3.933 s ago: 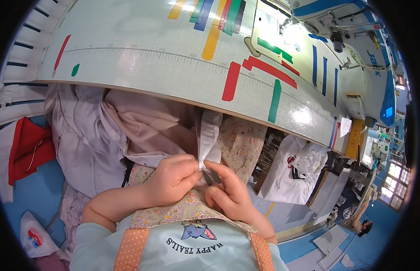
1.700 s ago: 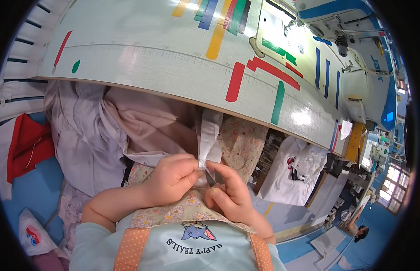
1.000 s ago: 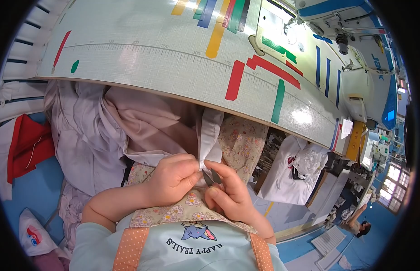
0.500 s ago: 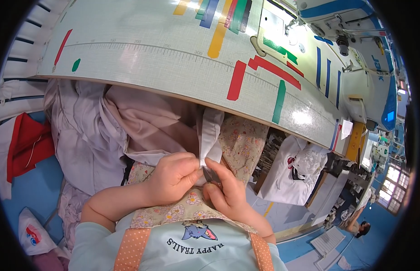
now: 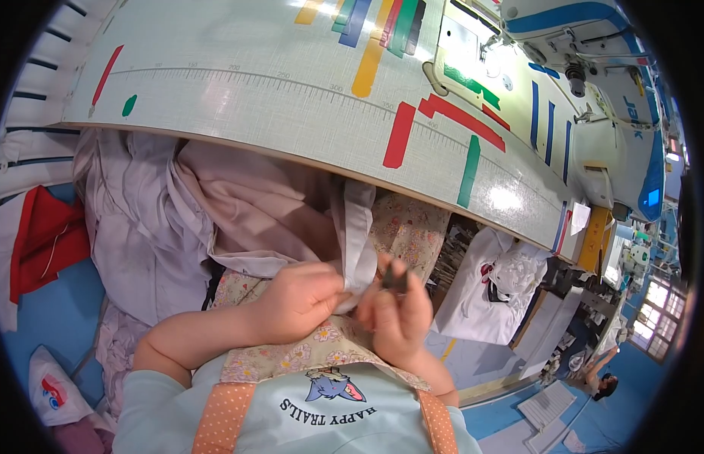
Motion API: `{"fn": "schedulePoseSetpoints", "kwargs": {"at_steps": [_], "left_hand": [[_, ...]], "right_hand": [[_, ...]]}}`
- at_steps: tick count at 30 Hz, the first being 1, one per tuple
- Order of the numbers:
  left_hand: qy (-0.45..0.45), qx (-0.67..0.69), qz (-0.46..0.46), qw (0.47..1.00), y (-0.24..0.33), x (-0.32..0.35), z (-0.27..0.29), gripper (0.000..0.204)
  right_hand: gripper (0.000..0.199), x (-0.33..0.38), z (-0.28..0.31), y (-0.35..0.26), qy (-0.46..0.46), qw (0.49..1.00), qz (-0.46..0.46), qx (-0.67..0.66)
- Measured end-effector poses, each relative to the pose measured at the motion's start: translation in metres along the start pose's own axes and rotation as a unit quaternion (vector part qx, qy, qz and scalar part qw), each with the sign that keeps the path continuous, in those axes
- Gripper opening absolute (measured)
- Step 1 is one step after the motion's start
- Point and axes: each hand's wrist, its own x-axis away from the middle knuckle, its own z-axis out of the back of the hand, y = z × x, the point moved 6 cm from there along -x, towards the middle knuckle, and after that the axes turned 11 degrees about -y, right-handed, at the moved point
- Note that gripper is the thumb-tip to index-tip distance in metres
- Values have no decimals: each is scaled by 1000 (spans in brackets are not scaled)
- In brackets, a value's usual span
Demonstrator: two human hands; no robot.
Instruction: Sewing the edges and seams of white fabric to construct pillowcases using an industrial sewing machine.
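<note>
Pale lilac-grey cloth hangs from under the table edge onto my lap. A narrow folded band of it runs down between my hands. My left hand is closed, pinching the lower end of this band. Just to its right, my right hand is closed around small dark metal thread snips, slightly smeared by motion. The snips point up and stand apart from the band. A flowered apron covers my lap beneath both hands.
Ahead stands a pale sewing table with a printed ruler and coloured tape strips. A white and blue sewing machine is at the right. White garments lie right, red-and-white cloth left. Another person is far right.
My right hand has moved right with the snips, away from the band, and turned them upward. My left hand stays on the cloth.
</note>
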Motion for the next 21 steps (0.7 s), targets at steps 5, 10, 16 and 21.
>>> {"fn": "schedulePoseSetpoints", "kwargs": {"at_steps": [5, 10, 16, 21], "left_hand": [[38, -6, 3, 999, 3, 3, 8, 7], [20, -1, -11, 1000, 6, 2, 10, 17], [17, -10, -18, 1000, 5, 2, 10, 18], [23, -12, -15, 1000, 8, 1, 10, 9]], "right_hand": [[46, 1, 3, 1, -68, 967, -38, -241], [51, 5, -9, 1, -176, 927, -174, -282], [51, 6, -11, 3, -186, 914, -180, -314], [50, 7, -11, 4, -180, 913, -180, -320]]}}
